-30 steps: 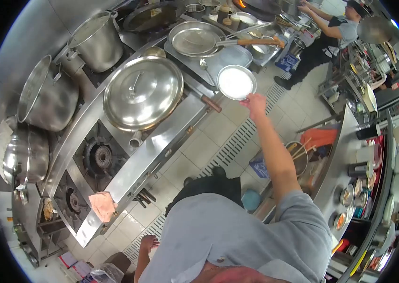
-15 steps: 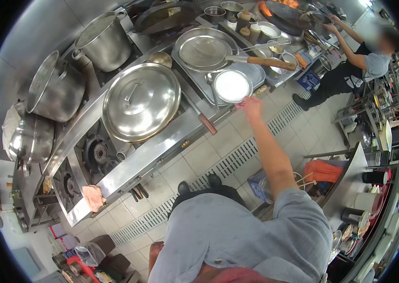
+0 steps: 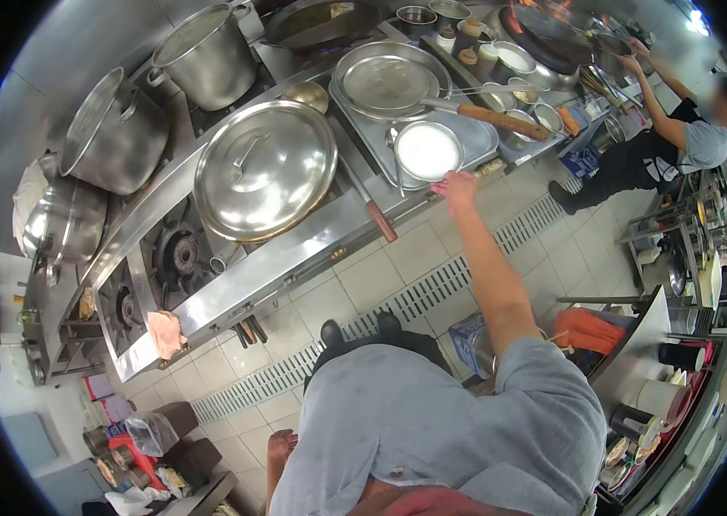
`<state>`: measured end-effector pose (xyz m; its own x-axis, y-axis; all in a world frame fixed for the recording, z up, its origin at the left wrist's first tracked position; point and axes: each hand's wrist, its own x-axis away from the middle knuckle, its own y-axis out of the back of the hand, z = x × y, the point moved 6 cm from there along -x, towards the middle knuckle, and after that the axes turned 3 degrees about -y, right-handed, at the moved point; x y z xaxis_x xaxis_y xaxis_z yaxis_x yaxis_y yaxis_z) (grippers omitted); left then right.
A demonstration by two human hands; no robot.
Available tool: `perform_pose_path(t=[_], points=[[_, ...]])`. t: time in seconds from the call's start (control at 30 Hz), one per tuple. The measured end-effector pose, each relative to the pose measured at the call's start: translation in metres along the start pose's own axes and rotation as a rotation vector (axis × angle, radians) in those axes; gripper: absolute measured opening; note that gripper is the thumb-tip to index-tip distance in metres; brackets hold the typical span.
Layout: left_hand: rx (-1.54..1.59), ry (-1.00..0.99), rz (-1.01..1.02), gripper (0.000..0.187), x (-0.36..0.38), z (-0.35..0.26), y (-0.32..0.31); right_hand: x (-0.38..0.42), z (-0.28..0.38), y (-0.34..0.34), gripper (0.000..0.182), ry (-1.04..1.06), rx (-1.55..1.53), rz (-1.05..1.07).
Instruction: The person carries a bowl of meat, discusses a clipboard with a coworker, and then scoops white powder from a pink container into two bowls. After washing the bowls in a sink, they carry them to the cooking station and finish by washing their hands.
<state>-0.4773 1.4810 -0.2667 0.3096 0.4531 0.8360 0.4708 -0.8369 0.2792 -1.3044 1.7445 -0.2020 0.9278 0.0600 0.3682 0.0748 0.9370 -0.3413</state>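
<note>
My right hand reaches forward to the front edge of the stove counter. Its fingers are closed at the near rim of a round metal bowl filled with something white. The bowl sits on a metal tray, beside a spoon on its left. Behind it on the tray lies a wide strainer with a wooden handle. Low at my left side hangs my left hand, partly hidden by my shirt, its fingers loosely apart and nothing visible in them.
A large lid and a wooden-handled ladle lie left of the tray. Tall pots stand behind. Gas burners are at the left. A co-worker holds a pan near flames at the right.
The whole view has shifted slightly. My right hand stays at the bowl's rim. A little more of my left hand shows.
</note>
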Motion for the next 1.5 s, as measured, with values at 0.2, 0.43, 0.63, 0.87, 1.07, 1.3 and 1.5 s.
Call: perform_pose_path(t=[0.2, 0.43, 0.63, 0.87, 1.07, 1.3, 1.5], points=[[0.005, 0.029, 0.051, 0.031, 0.022, 0.012, -0.014, 0.010, 0.001, -0.003, 0.025, -0.017, 0.015, 0.066], [-0.290, -0.487, 0.233, 0.029, 0.021, 0.079, -0.004, 0.025, -0.020, 0.022, 0.039, -0.105, 0.003, 0.135], [0.700, 0.186, -0.072, 0.026, 0.008, 0.214, 0.020, 0.127, -0.071, 0.062, 0.044, -0.447, -0.176, 0.461], [-0.353, -0.202, -0.221, 0.026, 0.005, 0.291, 0.097, 0.270, -0.259, 0.081, 0.028, -0.449, 1.184, 0.609], [0.924, 0.078, -0.530, 0.027, 0.020, 0.293, 0.206, 0.419, -0.420, -0.120, 0.033, -0.721, 1.305, 0.859], [0.831, -0.188, -0.628, 0.035, -0.002, 0.242, 0.434, 0.652, -0.432, -0.462, 0.029, -0.262, 1.251, 1.333], [0.358, 0.122, -0.768, 0.037, -0.070, 0.369, 0.595, 0.748, -0.482, -0.625, 0.031, -0.219, 1.052, 1.501]])
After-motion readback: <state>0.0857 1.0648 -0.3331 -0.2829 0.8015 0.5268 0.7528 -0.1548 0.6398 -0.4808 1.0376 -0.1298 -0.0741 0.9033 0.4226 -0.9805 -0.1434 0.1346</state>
